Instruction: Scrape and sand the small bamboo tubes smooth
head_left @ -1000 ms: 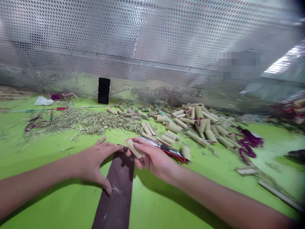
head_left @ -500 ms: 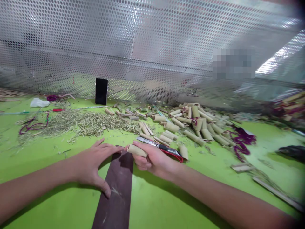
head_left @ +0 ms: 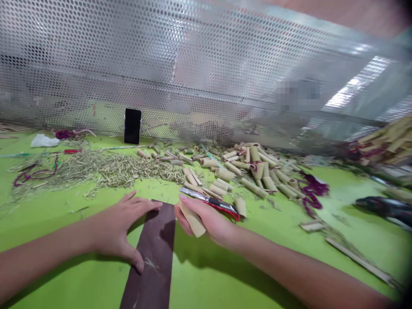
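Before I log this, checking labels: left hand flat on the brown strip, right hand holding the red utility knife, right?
No: in the head view the right hand holds a bamboo tube; the red utility knife lies on the table beyond it. The left hand is flat on the brown strip.

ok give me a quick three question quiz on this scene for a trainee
1. Fill in: the black phone stands upright against the metal ___ at the back.
2. True or false: the left hand rests on the brown strip.
3. What do the fingers of the right hand hold?
A. a short tube
B. the phone
C. the brown strip

Key: 1. mesh. 2. True. 3. A.
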The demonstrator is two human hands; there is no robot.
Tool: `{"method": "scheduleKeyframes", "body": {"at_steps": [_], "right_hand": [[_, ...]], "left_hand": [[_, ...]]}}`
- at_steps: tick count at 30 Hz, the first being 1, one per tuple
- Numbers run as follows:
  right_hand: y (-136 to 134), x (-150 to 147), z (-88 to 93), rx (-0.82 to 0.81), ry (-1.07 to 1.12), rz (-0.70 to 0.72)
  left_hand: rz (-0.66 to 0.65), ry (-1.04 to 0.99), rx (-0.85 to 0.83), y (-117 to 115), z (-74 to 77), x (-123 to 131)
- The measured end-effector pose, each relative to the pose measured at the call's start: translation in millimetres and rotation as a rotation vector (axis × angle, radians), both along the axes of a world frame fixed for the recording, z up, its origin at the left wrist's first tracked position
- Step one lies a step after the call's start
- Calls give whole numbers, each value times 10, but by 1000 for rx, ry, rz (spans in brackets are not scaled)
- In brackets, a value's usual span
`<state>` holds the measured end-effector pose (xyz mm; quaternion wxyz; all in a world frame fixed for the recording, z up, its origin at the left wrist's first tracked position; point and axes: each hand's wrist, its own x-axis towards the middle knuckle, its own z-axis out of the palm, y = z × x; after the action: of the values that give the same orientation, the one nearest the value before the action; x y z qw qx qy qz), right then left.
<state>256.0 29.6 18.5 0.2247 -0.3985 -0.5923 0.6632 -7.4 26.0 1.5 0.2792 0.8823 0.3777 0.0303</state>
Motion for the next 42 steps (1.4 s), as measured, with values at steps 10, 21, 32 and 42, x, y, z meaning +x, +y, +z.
{"method": "scheduleKeyframes", "body": {"at_steps": [10,21,32,42], "right_hand": [[492,426,632,760,-872,-410],[857,680,416,762,-1285,-184],[1082,893,559,791,-1397,-232],[1779,570,787,909,-1473,-24]], "left_hand": [[-10,-30,-17,0,81,41],[-19,-57,-8,-12,106,55],[-144,-184,82,-24,29,30],[-172,-277,405,-103,-56,68]]}}
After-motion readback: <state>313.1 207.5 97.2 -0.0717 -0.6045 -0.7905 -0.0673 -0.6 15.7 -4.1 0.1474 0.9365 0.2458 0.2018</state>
